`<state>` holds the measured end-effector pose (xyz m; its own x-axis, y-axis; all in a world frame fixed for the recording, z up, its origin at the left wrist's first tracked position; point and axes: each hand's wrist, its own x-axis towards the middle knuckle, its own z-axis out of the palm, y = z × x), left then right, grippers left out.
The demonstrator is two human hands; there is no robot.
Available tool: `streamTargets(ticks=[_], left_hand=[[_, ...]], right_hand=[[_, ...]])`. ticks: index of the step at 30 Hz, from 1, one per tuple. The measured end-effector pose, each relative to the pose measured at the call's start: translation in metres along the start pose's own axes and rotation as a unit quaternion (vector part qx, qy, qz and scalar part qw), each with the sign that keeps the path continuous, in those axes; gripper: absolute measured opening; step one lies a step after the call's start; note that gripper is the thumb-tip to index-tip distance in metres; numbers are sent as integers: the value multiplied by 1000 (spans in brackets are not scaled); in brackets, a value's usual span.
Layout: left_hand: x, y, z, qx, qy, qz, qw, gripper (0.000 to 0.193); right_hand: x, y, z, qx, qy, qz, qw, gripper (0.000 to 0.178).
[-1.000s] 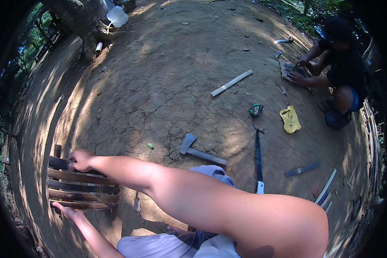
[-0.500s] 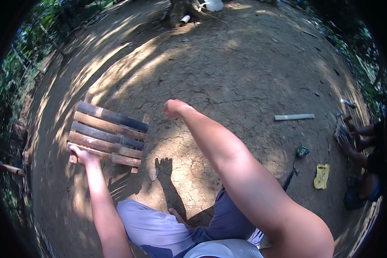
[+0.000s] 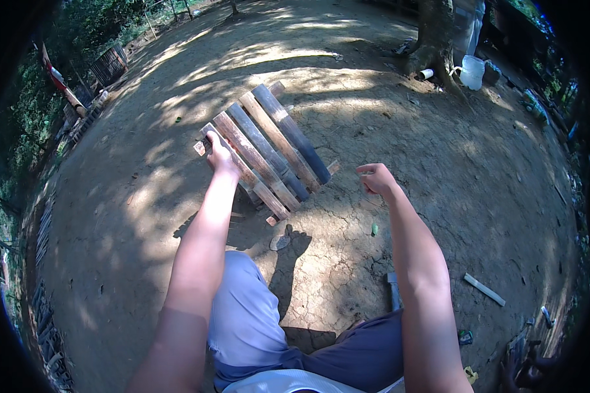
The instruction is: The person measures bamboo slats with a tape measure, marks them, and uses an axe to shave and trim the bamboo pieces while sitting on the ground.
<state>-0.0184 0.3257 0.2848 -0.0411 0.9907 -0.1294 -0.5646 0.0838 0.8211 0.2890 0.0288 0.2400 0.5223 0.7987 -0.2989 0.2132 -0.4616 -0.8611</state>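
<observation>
My left hand grips the near left edge of a slatted wooden stool, its thumb over the outermost slat. Dark and light brown slats lie side by side across it, with crosspiece ends sticking out beyond them. The stool is tilted at an angle above the dirt. My right hand hovers to the right of the stool, apart from it. Its fingers are loosely curled and apart, the index finger pointing left, and I see nothing in them. Beside my right knee lies a hammer-like tool, partly hidden by my forearm.
A pale wooden strip and a green tape measure lie to my right. Another person's dark, blurred hands are at the lower right. A flat stone lies before my knees. A tree trunk and white jug stand farther off.
My view has swung left, so everything sits farther right. The stool has turned clockwise in the picture, still in my left hand. My right hand's fingers have loosened from a fist.
</observation>
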Motion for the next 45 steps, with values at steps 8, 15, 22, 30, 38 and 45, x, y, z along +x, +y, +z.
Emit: streamTargets(ticks=[8, 15, 22, 30, 38, 45], left_hand=[[-15, 7, 6, -56, -52, -26, 997, 52], [-22, 3, 21, 0, -63, -37, 997, 51], [-38, -11, 35, 30, -120, -61, 990, 52], [-38, -11, 34, 48, -159, -100, 981, 51], [-44, -8, 38, 80, -135, -77, 985, 49], [-46, -8, 38, 99, -128, -76, 984, 51]], right_hand=[[2, -9, 12, -47, -64, 4, 997, 79], [-2, -65, 34, 109, -111, -19, 988, 92], [-6, -133, 54, 299, -160, -83, 937, 107], [-9, -149, 54, 293, -157, -113, 936, 114], [-16, -151, 52, 272, -135, -110, 946, 112], [-20, -150, 49, 264, -117, -102, 952, 112]])
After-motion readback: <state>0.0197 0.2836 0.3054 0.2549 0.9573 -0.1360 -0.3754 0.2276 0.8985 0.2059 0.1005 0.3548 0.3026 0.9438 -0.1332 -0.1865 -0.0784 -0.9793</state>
